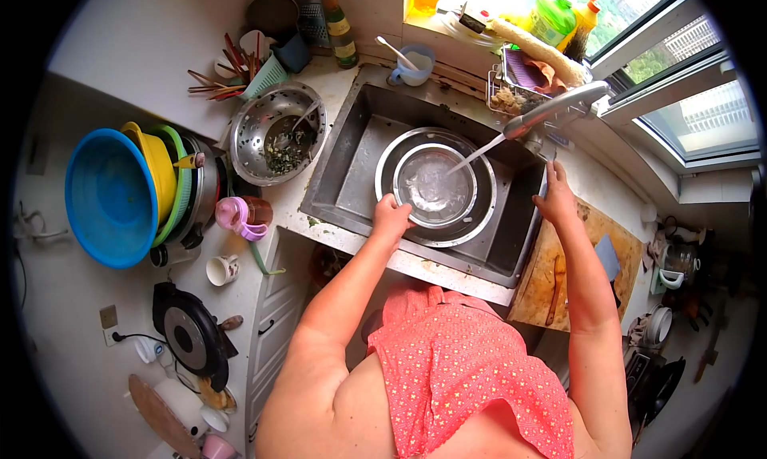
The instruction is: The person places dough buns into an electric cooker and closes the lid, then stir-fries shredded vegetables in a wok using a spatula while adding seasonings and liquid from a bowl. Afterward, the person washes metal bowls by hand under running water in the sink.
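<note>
My left hand (391, 219) is closed on the near left rim of a smaller metal bowl (409, 214). Water streams from the faucet (551, 111) into this bowl, and its surface is rippled. The bowl sits inside a larger metal basin (483, 207) in the sink (343, 167). My right hand (557, 194) is at the sink's right edge, below the faucet's base, with fingers stretched out. Nothing shows clearly in it.
Left of the sink stands a metal bowl (249, 143) with chopped greens. A wooden cutting board (587, 219) with a blade (606, 258) lies at right. Stacked colored basins (112, 199), a pink-lidded jar (244, 217) and a mug (223, 270) are farther left.
</note>
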Demonstrator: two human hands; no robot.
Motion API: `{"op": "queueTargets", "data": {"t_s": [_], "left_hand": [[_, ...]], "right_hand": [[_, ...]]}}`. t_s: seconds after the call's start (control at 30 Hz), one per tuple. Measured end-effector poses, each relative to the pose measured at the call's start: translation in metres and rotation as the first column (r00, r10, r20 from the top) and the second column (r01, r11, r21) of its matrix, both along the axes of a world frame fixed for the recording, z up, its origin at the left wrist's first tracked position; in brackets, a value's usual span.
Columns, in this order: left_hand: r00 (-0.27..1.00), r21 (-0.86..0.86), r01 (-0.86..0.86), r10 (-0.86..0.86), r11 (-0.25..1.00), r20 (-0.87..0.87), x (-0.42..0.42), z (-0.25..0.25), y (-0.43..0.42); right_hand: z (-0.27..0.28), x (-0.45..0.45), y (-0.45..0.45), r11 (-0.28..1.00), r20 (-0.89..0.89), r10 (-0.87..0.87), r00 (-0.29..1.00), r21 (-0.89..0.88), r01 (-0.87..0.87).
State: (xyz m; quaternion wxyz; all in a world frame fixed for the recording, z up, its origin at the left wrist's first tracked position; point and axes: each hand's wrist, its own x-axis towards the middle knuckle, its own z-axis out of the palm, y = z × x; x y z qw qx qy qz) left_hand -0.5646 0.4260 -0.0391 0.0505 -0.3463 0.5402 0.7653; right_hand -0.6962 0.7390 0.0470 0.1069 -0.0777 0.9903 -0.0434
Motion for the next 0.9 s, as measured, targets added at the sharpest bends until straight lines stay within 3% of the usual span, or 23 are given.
{"op": "queueTargets", "data": {"t_s": [0.8, 0.87, 0.9], "left_hand": [[0.999, -0.002, 0.007, -0.007, 1.0, 0.048, -0.002, -0.009, -0.004], [0.997, -0.015, 0.03, -0.029, 0.999, 0.066, -0.001, -0.01, -0.005], [0.997, -0.015, 0.037, -0.035, 0.999, 0.067, -0.001, -0.009, -0.005]], "right_hand": [[-0.002, -0.006, 0.011, 0.996, -0.049, 0.046, 0.998, -0.072, -0.049], [0.0, -0.003, 0.007, 0.997, -0.281, 0.062, 0.958, -0.028, -0.073], [0.0, -0.003, 0.006, 0.997, -0.28, 0.056, 0.958, -0.027, -0.066]]}}
